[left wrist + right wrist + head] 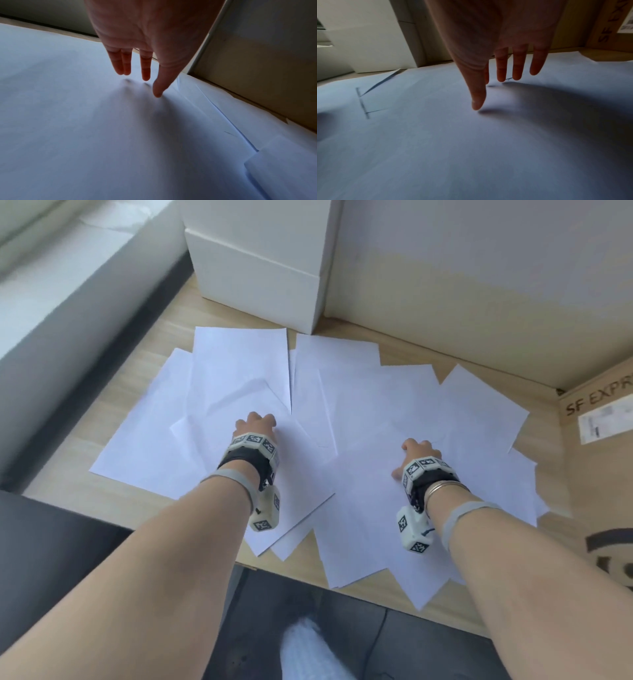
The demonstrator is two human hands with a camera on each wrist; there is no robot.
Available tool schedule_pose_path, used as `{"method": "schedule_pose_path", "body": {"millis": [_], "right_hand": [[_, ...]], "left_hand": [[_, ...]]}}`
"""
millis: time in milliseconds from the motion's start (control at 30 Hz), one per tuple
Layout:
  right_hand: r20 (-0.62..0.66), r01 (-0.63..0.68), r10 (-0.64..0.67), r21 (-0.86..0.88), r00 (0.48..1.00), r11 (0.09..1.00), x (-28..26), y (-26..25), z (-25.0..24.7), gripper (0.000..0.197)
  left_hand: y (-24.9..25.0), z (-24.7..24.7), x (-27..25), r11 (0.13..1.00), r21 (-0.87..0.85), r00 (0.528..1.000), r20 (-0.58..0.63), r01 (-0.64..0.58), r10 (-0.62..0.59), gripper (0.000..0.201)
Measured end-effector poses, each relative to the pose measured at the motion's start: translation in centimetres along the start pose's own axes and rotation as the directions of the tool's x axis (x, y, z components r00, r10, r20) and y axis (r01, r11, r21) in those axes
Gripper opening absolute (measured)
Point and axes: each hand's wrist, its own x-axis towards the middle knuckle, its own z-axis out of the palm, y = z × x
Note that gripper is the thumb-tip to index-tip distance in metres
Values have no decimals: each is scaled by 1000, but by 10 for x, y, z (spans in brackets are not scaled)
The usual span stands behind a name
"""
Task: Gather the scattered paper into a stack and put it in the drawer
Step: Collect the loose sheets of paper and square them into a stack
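- Both hands, left hand (255,422) and right hand (416,451), hover flat-fingered, holding nothing, over the paper (363,412).
- I sweep outlying sheets inward between them, gently, avoiding creases.

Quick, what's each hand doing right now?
Left hand: open, fingertips on the paper.
Right hand: open, fingers straight over the paper, holding nothing.

Matt, smooth white paper sheets (239,378), one creased; pale wood-grain tabletop (442,614), satin; brown matt cardboard box (596,460); smooth white matt box (253,278).
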Motion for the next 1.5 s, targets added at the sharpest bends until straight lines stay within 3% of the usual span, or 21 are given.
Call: {"method": "schedule_pose_path", "body": {"millis": [133,267,567,700,800,1000,1133,1233,1333,1400,1500], "right_hand": [[29,-56,55,37,998,998,13,12,-2,80],[41,-71,68,75,997,995,22,16,-1,90],[88,43,-68,261,994,964,39,12,-29,45],[82,72,-109,358,991,931,44,4,-35,42],[100,97,-153,421,983,902,47,-3,-38,41],[116,130,-192,404,974,905,53,0,-46,44],[98,96,-150,418,984,903,59,22,-51,41],[71,80,-127,464,989,882,63,30,-51,37],[42,81,-120,520,992,851,63,22,-50,36],[35,93,-134,550,990,830,61,9,-48,35],[23,130,-173,563,985,816,58,-15,-46,36]], "left_hand": [[20,-4,14,995,55,996,43,-84,82,72],[34,-4,26,974,152,985,73,-167,157,75],[45,3,38,948,243,978,31,-208,206,47],[48,4,42,946,258,981,55,-195,187,32],[55,2,44,953,248,985,49,-173,166,33],[89,-4,48,890,320,943,30,-324,332,18],[100,-3,52,890,99,895,41,-445,443,23],[87,-9,54,945,-5,942,-82,-327,325,44],[64,-17,55,999,-45,989,-148,-24,17,46],[49,-21,52,982,-97,975,-143,160,-172,45],[32,-21,51,923,-198,932,-87,329,-351,48]]}}
